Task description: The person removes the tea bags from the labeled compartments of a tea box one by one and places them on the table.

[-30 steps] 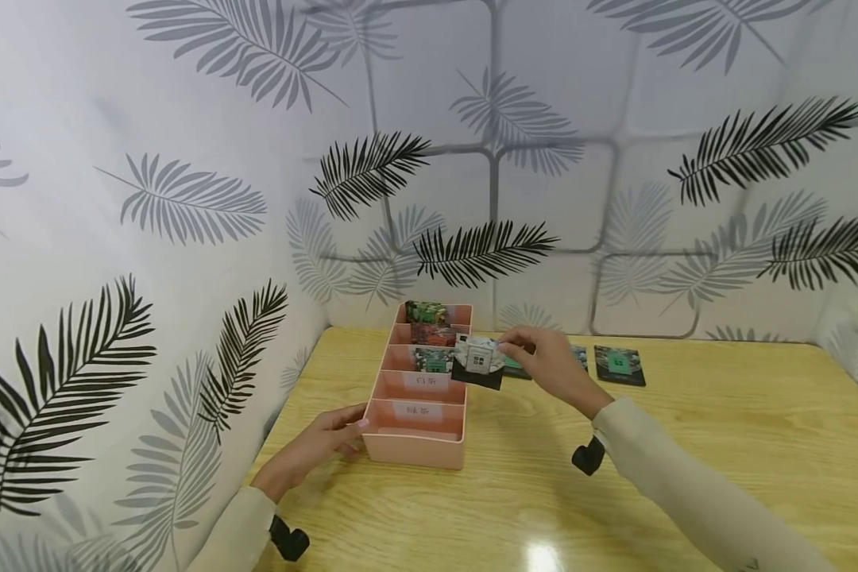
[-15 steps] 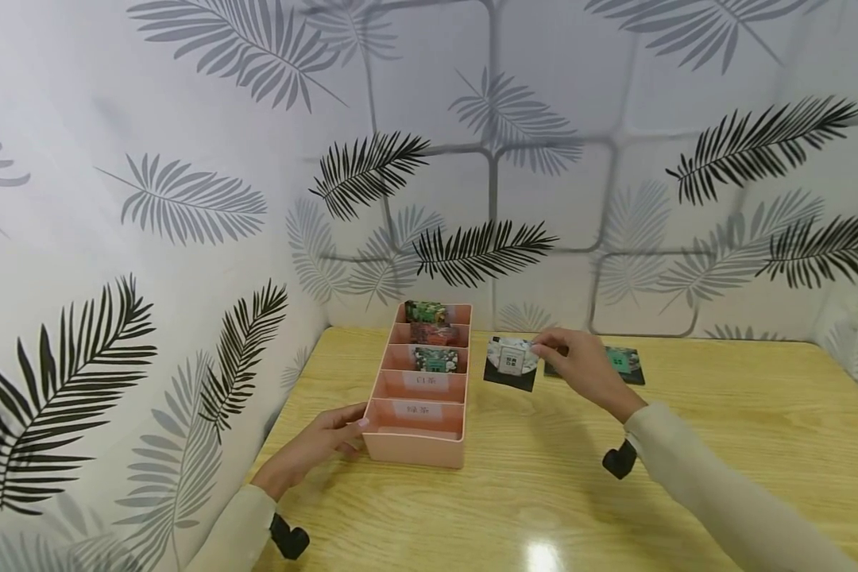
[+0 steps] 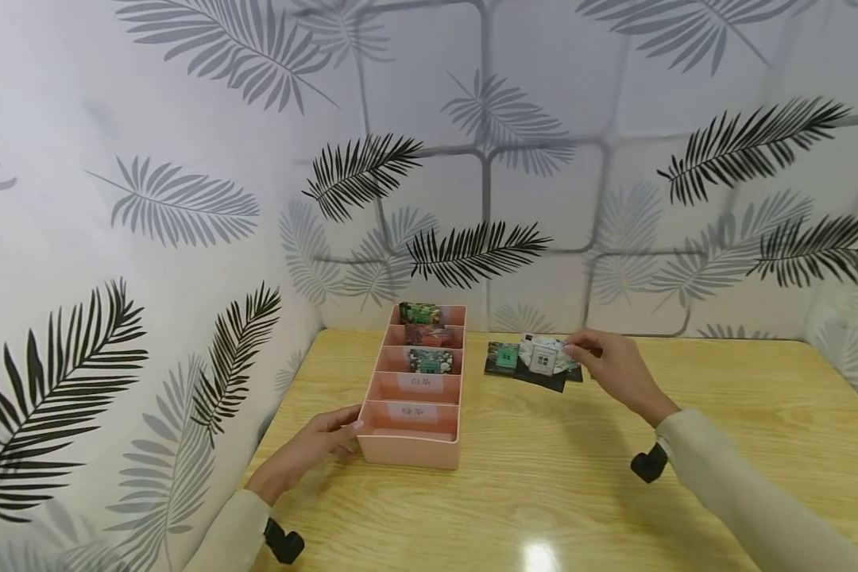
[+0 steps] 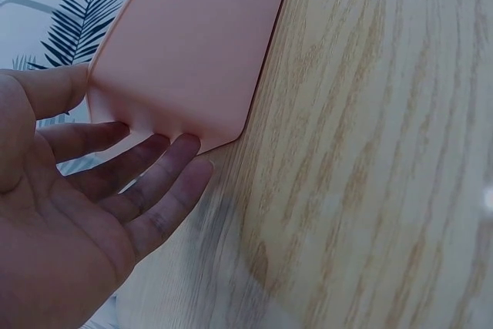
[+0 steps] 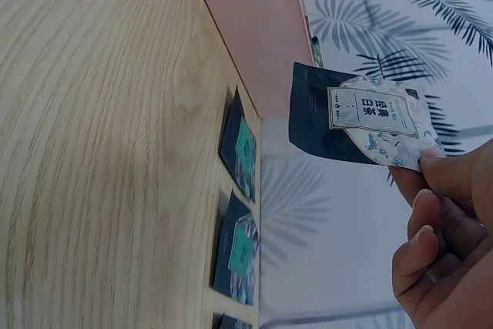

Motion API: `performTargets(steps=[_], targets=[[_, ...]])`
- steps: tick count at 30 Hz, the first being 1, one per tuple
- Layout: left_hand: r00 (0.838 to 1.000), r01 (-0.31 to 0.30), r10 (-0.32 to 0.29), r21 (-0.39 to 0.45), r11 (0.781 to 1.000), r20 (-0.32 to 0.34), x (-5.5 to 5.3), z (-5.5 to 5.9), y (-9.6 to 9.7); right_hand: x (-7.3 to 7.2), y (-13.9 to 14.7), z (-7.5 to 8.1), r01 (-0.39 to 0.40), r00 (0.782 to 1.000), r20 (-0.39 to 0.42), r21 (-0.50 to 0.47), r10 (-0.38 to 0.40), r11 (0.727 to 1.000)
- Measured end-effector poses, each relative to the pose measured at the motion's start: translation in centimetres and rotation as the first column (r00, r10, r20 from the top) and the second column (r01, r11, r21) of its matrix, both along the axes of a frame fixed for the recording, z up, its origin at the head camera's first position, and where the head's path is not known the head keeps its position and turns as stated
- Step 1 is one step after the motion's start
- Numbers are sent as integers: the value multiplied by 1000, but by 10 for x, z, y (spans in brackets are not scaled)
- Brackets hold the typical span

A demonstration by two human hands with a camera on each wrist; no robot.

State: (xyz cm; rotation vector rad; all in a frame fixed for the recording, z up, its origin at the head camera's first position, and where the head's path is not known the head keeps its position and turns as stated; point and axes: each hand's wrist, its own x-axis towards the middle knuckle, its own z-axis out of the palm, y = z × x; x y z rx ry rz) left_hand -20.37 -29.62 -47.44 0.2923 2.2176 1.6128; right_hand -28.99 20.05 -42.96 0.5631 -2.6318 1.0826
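Observation:
My right hand (image 3: 618, 373) pinches a flat tea sachet (image 5: 362, 117) by one edge between thumb and fingertips. The sachet is dark at one end and pale floral at the other, with a light label, and hangs above the table. A pink divided box (image 3: 411, 453) stands at centre left. At its near left corner my left hand (image 3: 314, 445) holds on, thumb at the rim and fingertips against the wall (image 4: 177, 52). Sachets stand in the three far compartments, including one with a green label (image 3: 429, 363); the two near compartments show only paper labels.
Right of the box, dark sachets with green labels lie in a row near the back wall, one (image 3: 505, 356) left of the held sachet; others (image 5: 240, 256) show in the right wrist view. Leaf-patterned cloth (image 3: 543, 199) bounds the wooden table (image 3: 586, 500) behind and at left.
My right hand has carried the sachet rightward from beside the box to over the row of sachets. My left hand has stayed at the box corner. The head view has shifted slightly.

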Motion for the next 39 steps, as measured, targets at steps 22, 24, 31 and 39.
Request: performTargets(steps=[22,24,31,39], targets=[[1000,-3,3,15,1000,13,0,-1,0,0,70,-10,115,993,-45,23,-114,993],[1000,2,-2,16,1000,11,0,0,0,0,76,-12,134,990,-36,26,-133,991],[1000,5,-5,22,1000,8,0,1,0,0,98,-16,194,981,1,41,-194,980],[1000,7,-7,13,1000,-1,0,1,-2,-4,118,-20,237,971,10,40,-237,971]])
